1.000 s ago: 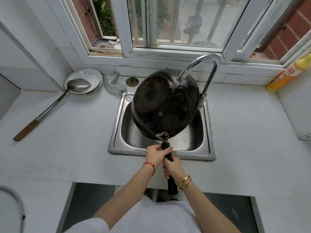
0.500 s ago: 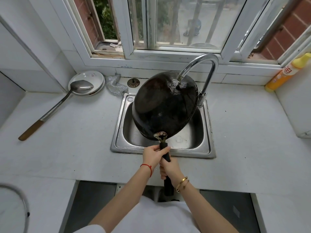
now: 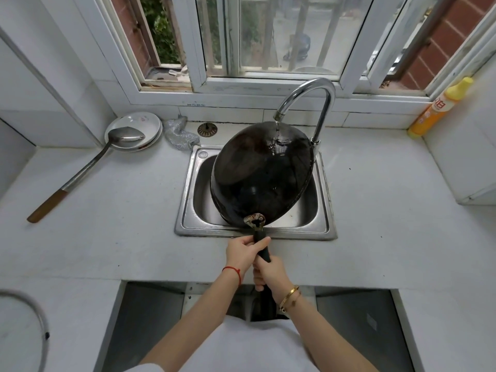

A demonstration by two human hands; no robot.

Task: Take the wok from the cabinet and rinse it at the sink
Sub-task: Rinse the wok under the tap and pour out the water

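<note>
Wok held out over the sink, underside up and tilted, so faucet water lands on its far rim and, likely, drains straight into the basin. Nearest, just short of the sink's front edge: right hand, fingers curled round the black handle, wrist low, forearm slanting up from the lower right. Ahead of it and closer to the sink: left hand, fingers and thumb wrapped round the same handle below the metal bracket. Two-handed grip probably for steadying the weight. Left of the sink on the table: ladle, bowl resting on stacked plates.
</note>
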